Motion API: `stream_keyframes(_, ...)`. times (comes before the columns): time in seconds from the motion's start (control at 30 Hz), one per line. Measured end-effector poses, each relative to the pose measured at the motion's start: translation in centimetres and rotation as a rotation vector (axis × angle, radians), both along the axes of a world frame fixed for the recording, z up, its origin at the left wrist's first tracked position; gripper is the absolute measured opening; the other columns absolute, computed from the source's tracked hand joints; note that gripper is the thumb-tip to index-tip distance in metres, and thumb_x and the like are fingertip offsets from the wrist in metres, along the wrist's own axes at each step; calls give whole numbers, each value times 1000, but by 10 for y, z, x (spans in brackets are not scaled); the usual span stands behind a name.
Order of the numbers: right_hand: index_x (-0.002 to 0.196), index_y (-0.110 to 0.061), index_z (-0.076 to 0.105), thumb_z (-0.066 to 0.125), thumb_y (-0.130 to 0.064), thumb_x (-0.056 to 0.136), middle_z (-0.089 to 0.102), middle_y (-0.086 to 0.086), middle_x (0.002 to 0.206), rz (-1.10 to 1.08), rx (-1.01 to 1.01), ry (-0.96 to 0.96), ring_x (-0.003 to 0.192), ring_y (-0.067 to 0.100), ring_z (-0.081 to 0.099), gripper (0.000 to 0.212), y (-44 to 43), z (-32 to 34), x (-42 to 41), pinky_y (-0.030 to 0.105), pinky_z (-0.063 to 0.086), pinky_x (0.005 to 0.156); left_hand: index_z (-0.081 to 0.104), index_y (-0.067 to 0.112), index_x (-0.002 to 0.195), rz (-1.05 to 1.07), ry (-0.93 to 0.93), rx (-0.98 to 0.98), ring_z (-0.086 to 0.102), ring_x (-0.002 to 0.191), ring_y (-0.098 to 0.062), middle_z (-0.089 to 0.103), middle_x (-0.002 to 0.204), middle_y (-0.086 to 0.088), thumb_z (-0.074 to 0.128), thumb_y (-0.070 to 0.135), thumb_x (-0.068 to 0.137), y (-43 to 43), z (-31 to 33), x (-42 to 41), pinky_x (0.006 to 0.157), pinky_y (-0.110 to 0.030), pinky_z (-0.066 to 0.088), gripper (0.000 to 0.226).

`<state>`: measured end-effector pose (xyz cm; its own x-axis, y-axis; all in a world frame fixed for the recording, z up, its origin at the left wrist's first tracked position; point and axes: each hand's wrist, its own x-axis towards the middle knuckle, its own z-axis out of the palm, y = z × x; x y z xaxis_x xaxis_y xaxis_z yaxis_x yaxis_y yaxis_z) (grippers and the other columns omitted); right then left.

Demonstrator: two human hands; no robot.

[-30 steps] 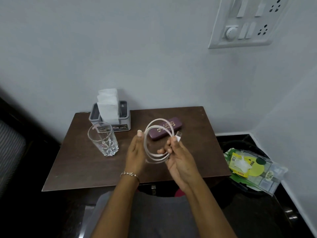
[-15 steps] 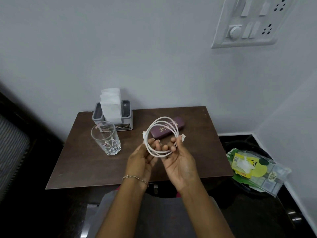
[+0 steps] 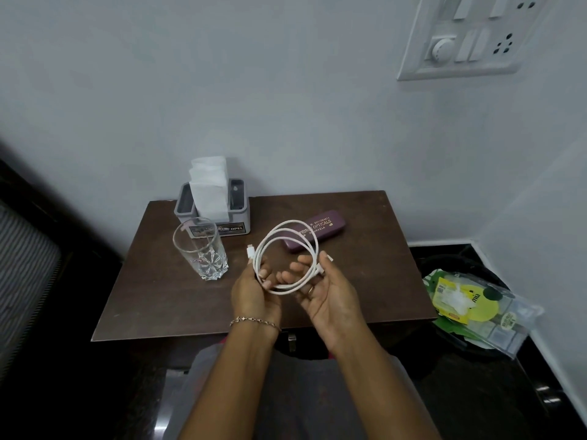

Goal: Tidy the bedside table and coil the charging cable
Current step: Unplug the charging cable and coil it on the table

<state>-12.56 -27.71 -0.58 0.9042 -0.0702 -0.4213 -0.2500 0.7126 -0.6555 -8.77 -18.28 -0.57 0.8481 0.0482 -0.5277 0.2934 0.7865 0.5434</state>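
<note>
A white charging cable [image 3: 287, 231] is wound into a round coil of a few loops, held above the brown bedside table [image 3: 165, 296]. My left hand [image 3: 254, 296] grips the coil's left side, with one plug sticking up past its fingers. My right hand [image 3: 327, 296] is palm up, thumb pressing the other plug end and the coil's right side against its fingers. On the table stand an empty clear glass [image 3: 200, 249], a grey holder with white tissues [image 3: 211, 201] at the back, and a purple spectacle case [image 3: 320, 228] partly behind the coil.
The table stands against a white wall with a switchboard [image 3: 470, 36] at the upper right. A dark bin [image 3: 460, 268] on the floor at the right carries a green and yellow plastic packet [image 3: 470, 303]. Dark furniture borders the left.
The coil has tightened and shifted slightly right and up between both hands. My left hand moved from beside the loop to gripping its left side.
</note>
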Motion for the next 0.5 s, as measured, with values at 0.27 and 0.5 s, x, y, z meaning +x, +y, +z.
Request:
stream_keyframes(0.27, 104, -5, 62, 37, -30, 100, 70, 14, 106, -57, -251, 17, 97, 19, 69, 36, 7, -6, -1, 31, 51, 88, 38, 17, 73, 147, -2, 77, 26, 26, -2, 36, 35, 11, 30, 18, 100, 10, -5, 7, 35, -9, 29, 28)
stream_keyframes(0.5, 84, -7, 57, 39, -33, 99, 59, 3, 61, -246, -108, 118, 61, 12, 64, 35, 12, -13, -2, 30, 55, 63, 39, 18, 76, 214, -15, 69, 26, 28, -2, 34, 35, 11, 30, 17, 100, 10, -3, 5, 36, -9, 29, 25)
